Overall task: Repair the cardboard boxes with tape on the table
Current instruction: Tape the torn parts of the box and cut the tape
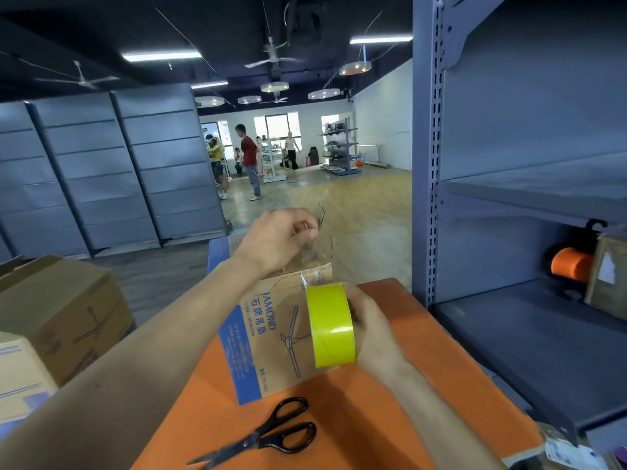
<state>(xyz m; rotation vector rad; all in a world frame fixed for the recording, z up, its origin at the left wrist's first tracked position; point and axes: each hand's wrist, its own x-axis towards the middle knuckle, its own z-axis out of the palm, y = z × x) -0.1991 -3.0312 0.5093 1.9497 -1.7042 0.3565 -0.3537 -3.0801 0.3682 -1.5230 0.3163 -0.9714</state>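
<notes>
The left hand — fingers pinching the clear tape strip — sits beyond the yellow-green tape roll the right hand grips, above the brown cardboard box.

Of the person, only the two arms show. The left hand and the right hand are bare. The left forearm is bare from the wrist to the lower left corner of the view, and the right forearm is bare to the bottom edge. The upper arms lie outside the view, so any sleeves there cannot be told.
</notes>
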